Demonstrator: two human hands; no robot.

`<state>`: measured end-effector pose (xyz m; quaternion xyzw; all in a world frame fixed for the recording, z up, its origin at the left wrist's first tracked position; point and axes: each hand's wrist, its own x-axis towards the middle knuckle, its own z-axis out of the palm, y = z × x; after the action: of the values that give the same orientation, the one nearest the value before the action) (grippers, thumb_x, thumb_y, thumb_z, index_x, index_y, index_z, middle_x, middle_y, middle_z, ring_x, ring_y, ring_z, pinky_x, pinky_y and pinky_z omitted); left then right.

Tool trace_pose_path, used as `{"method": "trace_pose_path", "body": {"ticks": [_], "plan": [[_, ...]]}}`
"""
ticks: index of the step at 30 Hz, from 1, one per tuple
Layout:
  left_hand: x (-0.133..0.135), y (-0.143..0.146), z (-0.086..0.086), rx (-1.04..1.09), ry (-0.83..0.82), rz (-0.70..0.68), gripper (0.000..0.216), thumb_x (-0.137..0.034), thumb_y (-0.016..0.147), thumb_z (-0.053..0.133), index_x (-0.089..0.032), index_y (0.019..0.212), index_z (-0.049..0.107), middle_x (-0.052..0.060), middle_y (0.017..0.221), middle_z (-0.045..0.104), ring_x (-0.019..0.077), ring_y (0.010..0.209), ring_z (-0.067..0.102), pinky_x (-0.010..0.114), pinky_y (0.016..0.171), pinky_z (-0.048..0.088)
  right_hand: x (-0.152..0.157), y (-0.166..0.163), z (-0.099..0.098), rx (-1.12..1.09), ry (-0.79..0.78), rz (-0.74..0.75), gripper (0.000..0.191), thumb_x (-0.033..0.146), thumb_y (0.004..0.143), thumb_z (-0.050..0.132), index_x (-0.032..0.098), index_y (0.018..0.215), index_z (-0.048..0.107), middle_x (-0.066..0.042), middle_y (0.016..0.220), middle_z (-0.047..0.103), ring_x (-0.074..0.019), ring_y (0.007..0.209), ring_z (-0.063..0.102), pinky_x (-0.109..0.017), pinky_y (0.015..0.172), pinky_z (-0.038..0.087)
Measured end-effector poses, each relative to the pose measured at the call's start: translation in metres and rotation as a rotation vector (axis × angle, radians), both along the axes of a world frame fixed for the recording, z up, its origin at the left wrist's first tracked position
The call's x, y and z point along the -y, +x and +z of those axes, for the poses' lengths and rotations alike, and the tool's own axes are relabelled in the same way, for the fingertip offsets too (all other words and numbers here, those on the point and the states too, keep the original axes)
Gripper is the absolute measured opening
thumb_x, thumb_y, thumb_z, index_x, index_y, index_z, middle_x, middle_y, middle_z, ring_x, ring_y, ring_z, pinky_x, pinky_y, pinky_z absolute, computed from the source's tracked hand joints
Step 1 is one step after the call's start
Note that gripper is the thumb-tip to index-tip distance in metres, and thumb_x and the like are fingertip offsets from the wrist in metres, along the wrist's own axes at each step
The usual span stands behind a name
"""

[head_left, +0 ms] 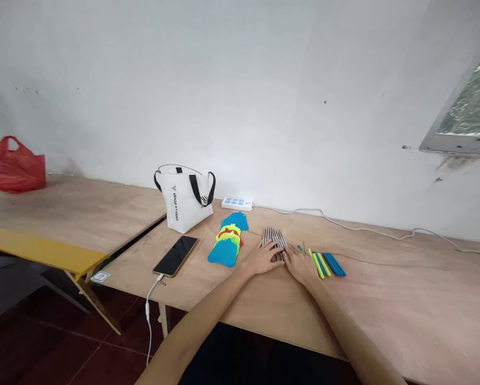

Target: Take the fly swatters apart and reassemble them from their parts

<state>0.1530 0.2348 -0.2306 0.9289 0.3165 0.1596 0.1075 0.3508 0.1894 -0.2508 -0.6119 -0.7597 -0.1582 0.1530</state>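
Note:
A row of thin grey metal rods [272, 234] lies side by side on the wooden table. My left hand [264, 259] rests over their near left part, fingers spread and lying flat. From the other side my right hand [303, 264] touches the rods' right edge, its fingers also stretched out. Both hands partly hide the rods. Just right of my right hand are yellow tubes [324, 264] and blue tubes [334, 264], some partly covered by the hand. To the left, flat plastic mesh pieces [224, 252] in blue, yellow, red and green overlap in a column.
A black-screened phone [176, 256] with a white cable lies at the left. Behind it stands a white bag [186, 200] with black handles. A power strip [237, 203] sits by the wall, its cord running right. A red plastic bag [17, 166] is on the neighbouring table.

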Motion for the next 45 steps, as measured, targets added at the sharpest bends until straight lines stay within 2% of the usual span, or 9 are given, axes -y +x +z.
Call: {"method": "trace_pose_path", "body": {"ticks": [8,17,23,28,33,35,38,41,45], "plan": [[-0.009,-0.021,0.002,0.0,0.024,-0.06,0.076,-0.072,0.091,0.052,-0.033,0.155,0.038,0.005,0.163,0.035,0.025,0.15,0.036,0.042,0.127,0.026,0.002,-0.024,-0.009,-0.018,0.001,0.011,0.047,0.028,0.105,0.028,0.012,0.132,0.063,-0.018,0.134,0.065,-0.0306,0.137,0.052,-0.058,0.124,0.013],[-0.021,-0.022,0.0,0.103,0.016,-0.02,0.058,-0.069,0.094,0.05,-0.031,0.137,0.058,0.003,0.15,0.052,0.0212,0.138,0.05,0.034,0.119,0.038,0.002,-0.027,-0.007,-0.103,-0.021,0.036,0.048,0.029,0.106,0.025,0.017,0.14,0.057,-0.012,0.142,0.061,-0.0257,0.141,0.047,-0.052,0.123,0.022],[-0.026,-0.029,0.002,0.137,-0.004,-0.029,0.057,-0.066,0.097,0.047,-0.03,0.141,0.055,0.004,0.159,0.041,0.0203,0.148,0.038,0.035,0.124,0.031,0.014,-0.018,-0.003,-0.129,-0.075,0.086,0.06,0.054,0.107,0.027,0.018,0.151,0.047,-0.012,0.159,0.041,-0.0268,0.151,0.031,-0.058,0.125,0.015],[-0.027,-0.036,-0.002,0.031,-0.045,-0.058,0.068,-0.067,0.093,0.055,-0.028,0.148,0.047,0.007,0.162,0.037,0.0243,0.152,0.03,0.043,0.128,0.022,0.013,-0.006,-0.001,-0.153,-0.189,0.249,0.07,0.064,0.101,0.04,0.02,0.155,0.042,-0.008,0.161,0.038,-0.026,0.152,0.031,-0.052,0.127,0.018],[-0.021,-0.033,-0.004,0.094,-0.04,-0.005,0.06,-0.069,0.093,0.053,-0.024,0.132,0.057,0.009,0.142,0.053,0.0266,0.13,0.054,0.041,0.107,0.048,0.0,-0.006,-0.008,-0.227,-0.25,0.261,0.063,0.059,0.101,0.044,0.023,0.152,0.048,-0.007,0.16,0.04,-0.0322,0.149,0.035,-0.053,0.12,0.035],[-0.016,-0.034,-0.004,0.093,-0.016,0.036,0.059,-0.07,0.095,0.046,-0.022,0.127,0.058,0.01,0.136,0.055,0.027,0.122,0.058,0.042,0.101,0.051,-0.002,-0.006,-0.012,-0.24,-0.231,0.31,0.059,0.054,0.102,0.045,0.023,0.152,0.049,-0.007,0.16,0.041,-0.0316,0.147,0.038,-0.053,0.119,0.038],[-0.007,-0.037,-0.001,0.068,0.038,0.043,0.064,-0.072,0.096,0.041,-0.02,0.131,0.056,0.013,0.144,0.051,0.0292,0.131,0.053,0.046,0.111,0.044,-0.004,-0.006,-0.016,-0.237,-0.207,0.368,0.052,0.045,0.103,0.044,0.022,0.15,0.052,-0.008,0.157,0.044,-0.0296,0.147,0.039,-0.051,0.118,0.04],[-0.004,-0.042,0.0,0.02,0.018,-0.012,0.073,-0.074,0.092,0.047,-0.024,0.145,0.047,0.011,0.159,0.04,0.0294,0.148,0.037,0.05,0.124,0.029,-0.005,-0.006,-0.018,-0.231,-0.194,0.387,0.049,0.038,0.103,0.043,0.022,0.149,0.053,-0.008,0.157,0.045,-0.0279,0.146,0.04,-0.05,0.118,0.04],[-0.006,-0.042,0.001,-0.006,-0.025,-0.019,0.07,-0.071,0.095,0.047,-0.029,0.151,0.043,0.007,0.162,0.037,0.0253,0.153,0.03,0.048,0.127,0.024,-0.007,-0.009,-0.016,-0.237,-0.161,0.394,0.047,0.037,0.104,0.044,0.022,0.147,0.055,-0.008,0.154,0.049,-0.0265,0.144,0.044,-0.05,0.12,0.038]]}}
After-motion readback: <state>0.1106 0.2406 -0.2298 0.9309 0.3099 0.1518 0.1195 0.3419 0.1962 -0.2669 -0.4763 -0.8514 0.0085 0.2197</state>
